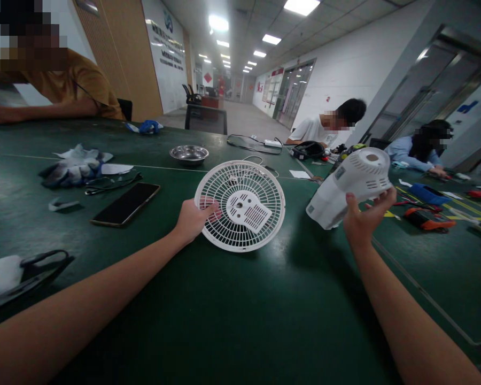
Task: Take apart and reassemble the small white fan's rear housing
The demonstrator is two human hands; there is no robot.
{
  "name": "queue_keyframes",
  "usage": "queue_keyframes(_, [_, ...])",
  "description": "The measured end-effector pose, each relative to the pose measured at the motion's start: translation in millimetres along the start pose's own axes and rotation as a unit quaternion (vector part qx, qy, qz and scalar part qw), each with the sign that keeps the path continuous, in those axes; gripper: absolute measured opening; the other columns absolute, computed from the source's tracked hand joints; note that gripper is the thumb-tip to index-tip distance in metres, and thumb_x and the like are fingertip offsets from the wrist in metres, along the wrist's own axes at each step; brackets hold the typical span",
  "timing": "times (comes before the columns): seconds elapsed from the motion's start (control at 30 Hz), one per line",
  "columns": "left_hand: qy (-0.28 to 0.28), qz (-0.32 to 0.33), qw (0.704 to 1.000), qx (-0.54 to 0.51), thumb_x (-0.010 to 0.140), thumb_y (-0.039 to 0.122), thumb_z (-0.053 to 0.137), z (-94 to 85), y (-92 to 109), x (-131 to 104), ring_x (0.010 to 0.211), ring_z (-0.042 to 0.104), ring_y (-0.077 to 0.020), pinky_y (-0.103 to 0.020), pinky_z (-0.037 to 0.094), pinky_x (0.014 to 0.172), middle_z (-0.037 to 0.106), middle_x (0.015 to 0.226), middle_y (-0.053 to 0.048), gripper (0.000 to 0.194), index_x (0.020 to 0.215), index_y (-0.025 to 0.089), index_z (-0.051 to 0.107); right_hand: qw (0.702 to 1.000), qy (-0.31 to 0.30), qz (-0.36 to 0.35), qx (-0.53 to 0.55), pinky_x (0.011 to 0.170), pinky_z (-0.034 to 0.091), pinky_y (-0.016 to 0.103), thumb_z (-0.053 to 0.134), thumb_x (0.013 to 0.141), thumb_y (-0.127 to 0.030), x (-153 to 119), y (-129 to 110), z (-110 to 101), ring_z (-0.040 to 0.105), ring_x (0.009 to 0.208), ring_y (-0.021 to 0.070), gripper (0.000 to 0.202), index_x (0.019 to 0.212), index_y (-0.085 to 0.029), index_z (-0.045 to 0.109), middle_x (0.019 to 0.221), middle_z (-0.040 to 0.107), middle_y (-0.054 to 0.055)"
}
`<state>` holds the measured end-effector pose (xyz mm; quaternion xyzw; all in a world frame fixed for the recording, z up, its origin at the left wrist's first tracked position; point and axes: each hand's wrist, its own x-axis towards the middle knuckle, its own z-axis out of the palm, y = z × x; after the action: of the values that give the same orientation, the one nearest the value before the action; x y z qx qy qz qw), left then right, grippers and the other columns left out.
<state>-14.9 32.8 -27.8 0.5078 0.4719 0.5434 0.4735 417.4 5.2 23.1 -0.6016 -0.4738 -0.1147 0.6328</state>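
Observation:
My left hand (196, 218) grips the left rim of a round white fan grille (248, 211), its thumb over the ribs and its other fingers behind them. The grille is held tilted above the green table (240, 315), and a slotted plate fills its middle. On the right, my right hand (366, 214) is closed around a white plastic fan housing (340, 184) with vent slots and a round hole at its upper end. The housing leans at an angle, apart from the grille. Part of the right hand's grip is hidden behind the housing.
A black phone (126, 204), stained gloves (74, 167) and a metal bowl (189, 154) lie to the left and back. An orange multimeter (428, 219) and a blue case (428, 193) are at right. Several people sit around the table.

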Motion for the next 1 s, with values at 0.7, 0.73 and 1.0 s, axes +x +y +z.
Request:
queue_keyframes(0.7, [-0.004,0.004,1.0,-0.001,0.084,0.024,0.08,-0.1,-0.7,0.3,0.082,0.079,-0.0247,-0.042,0.066,0.076,0.08,0.091,-0.009,0.019,0.098,0.014,0.075,0.908,-0.362,0.067,-0.198,0.102,0.05,0.057,0.079,0.073,-0.056,-77.5,-20.7,56.8,0.07,0.113,0.0383,0.081,0.138,-0.02,0.048,0.121,0.073,0.017])
queue_keyframes(0.73, [-0.001,-0.005,1.0,-0.01,0.084,0.023,0.08,0.1,-1.1,0.7,0.081,0.079,-0.0245,-0.041,0.066,0.076,0.08,0.09,-0.009,0.018,0.098,0.014,0.075,0.905,-0.365,0.063,-0.21,0.103,0.048,0.059,0.078,0.074,-0.056,-77.7,-21.8,56.4,0.069,0.115,0.0396,0.08,0.139,-0.019,0.049,0.121,0.073,0.018])
queue_keyframes(1.0, [0.016,-0.006,0.999,-0.038,0.083,0.021,0.081,-0.4,-11.3,4.4,0.078,0.079,-0.0257,-0.043,0.068,0.074,0.08,0.086,-0.008,0.014,0.093,0.014,0.076,0.97,-0.235,-0.003,0.06,0.102,0.051,0.052,0.07,0.086,-0.052,-82.6,-46.0,48.5,0.067,0.113,0.0315,0.049,0.123,-0.02,0.066,0.121,0.073,0.014])
